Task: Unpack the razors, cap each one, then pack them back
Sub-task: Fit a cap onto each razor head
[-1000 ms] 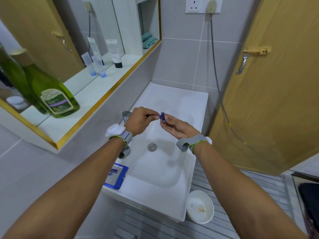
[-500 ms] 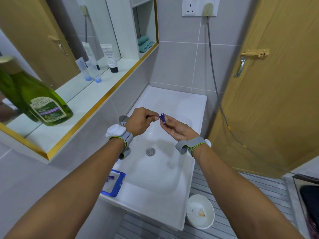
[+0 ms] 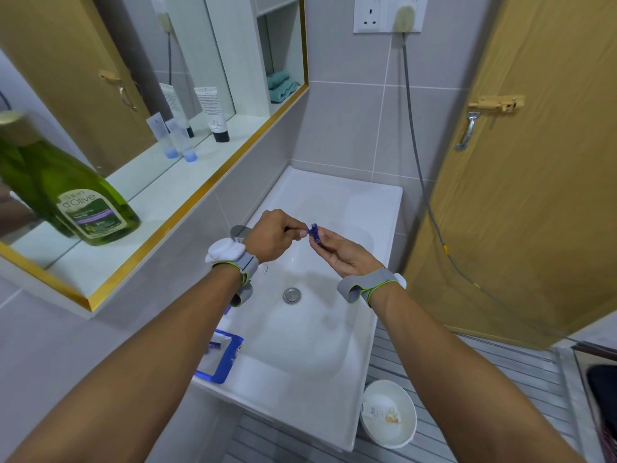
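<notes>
Both hands meet above the white sink (image 3: 334, 208). My right hand (image 3: 344, 252) pinches the purple head of a small razor (image 3: 314, 232) between its fingertips. My left hand (image 3: 272, 233) is closed on the razor's other end, which sticks out toward the right hand; most of the handle is hidden in the fist. I cannot tell whether a cap sits on the head. The blue and clear razor pack (image 3: 222, 359) lies on the sink's near left corner with something purple inside, partly hidden by my left forearm.
A green olive bottle (image 3: 90, 208) and several tubes (image 3: 213, 111) stand on the gold-edged mirror shelf at left. A wooden door (image 3: 521, 162) with a latch is at right, a grey hose (image 3: 420, 168) hangs beside it. A white bin (image 3: 389, 412) sits on the floor below the sink.
Both hands stay together on the razor with only small finger shifts. My head has turned a little, so the shelf and bottle slid left and down in view.
</notes>
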Demonstrator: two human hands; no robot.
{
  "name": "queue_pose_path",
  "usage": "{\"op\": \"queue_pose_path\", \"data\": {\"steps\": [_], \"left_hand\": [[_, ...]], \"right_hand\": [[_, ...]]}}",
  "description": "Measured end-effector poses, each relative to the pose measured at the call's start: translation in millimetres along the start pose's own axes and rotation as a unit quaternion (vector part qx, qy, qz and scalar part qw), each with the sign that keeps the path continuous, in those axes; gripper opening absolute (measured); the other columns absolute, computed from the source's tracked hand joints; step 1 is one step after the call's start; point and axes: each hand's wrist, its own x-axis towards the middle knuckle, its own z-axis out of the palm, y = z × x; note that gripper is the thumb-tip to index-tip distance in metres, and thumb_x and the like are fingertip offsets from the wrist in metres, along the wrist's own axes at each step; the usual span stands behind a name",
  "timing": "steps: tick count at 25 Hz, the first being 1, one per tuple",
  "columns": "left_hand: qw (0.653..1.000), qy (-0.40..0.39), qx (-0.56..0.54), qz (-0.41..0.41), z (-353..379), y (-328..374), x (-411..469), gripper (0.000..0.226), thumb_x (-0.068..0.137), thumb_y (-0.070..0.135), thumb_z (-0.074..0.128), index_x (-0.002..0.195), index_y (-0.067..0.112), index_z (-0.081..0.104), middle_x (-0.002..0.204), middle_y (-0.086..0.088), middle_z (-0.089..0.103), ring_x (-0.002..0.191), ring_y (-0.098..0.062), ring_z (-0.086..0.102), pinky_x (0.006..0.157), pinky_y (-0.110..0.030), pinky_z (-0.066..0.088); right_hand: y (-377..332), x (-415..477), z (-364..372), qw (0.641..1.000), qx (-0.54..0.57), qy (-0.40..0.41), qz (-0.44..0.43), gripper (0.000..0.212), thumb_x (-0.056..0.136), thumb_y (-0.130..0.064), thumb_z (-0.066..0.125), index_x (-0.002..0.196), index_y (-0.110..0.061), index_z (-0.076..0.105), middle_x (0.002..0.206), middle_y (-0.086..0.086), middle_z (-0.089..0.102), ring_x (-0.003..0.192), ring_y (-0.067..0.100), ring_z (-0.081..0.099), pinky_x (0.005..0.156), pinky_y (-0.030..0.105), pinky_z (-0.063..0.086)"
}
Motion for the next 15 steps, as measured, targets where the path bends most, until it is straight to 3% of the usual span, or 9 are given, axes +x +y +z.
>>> {"op": "queue_pose_path", "data": {"steps": [3, 8, 11, 15], "left_hand": [[1.000, 0.001, 0.001, -0.005, 3, -2, 1, 0.018, 0.093, 0.019, 0.065, 0.096, 0.007, 0.077, 0.077, -0.018, 0.071, 0.062, -0.023, 0.046, 0.067, -0.034, 0.049], [0.998, 0.016, 0.058, 0.025, 10, -10, 3, 0.021, 0.094, 0.020, 0.061, 0.084, 0.005, 0.072, 0.062, -0.005, 0.044, 0.063, -0.018, 0.033, 0.061, -0.034, 0.043], [0.997, 0.026, 0.075, 0.021, 9, -6, 4, 0.024, 0.095, 0.021, 0.059, 0.080, 0.006, 0.072, 0.062, -0.018, 0.054, 0.060, -0.022, 0.035, 0.062, -0.039, 0.045], [0.999, 0.022, 0.027, -0.020, 0, -14, -14, 0.021, 0.095, 0.022, 0.059, 0.090, 0.010, 0.075, 0.073, -0.008, 0.070, 0.069, -0.027, 0.060, 0.069, -0.035, 0.050]], "right_hand": [[1, 0, 2, 1.000, 0.010, 0.006, -0.002, 0.015, 0.094, 0.001, 0.051, 0.105, 0.005, 0.062, 0.103, 0.014, 0.066, 0.096, 0.020, 0.063, 0.080, 0.025, 0.059], [5, 1, 5, 0.999, 0.031, 0.022, 0.011, 0.014, 0.094, 0.001, 0.053, 0.102, 0.006, 0.062, 0.103, 0.016, 0.065, 0.094, 0.021, 0.062, 0.077, 0.026, 0.059], [6, 3, 9, 0.999, 0.039, 0.027, 0.018, 0.015, 0.094, -0.001, 0.053, 0.104, 0.006, 0.061, 0.105, 0.018, 0.063, 0.094, 0.021, 0.062, 0.079, 0.027, 0.058], [11, 7, 15, 0.999, -0.022, 0.004, 0.039, 0.015, 0.096, -0.007, 0.053, 0.101, 0.004, 0.062, 0.104, 0.017, 0.064, 0.095, 0.022, 0.063, 0.085, 0.029, 0.056]]}}
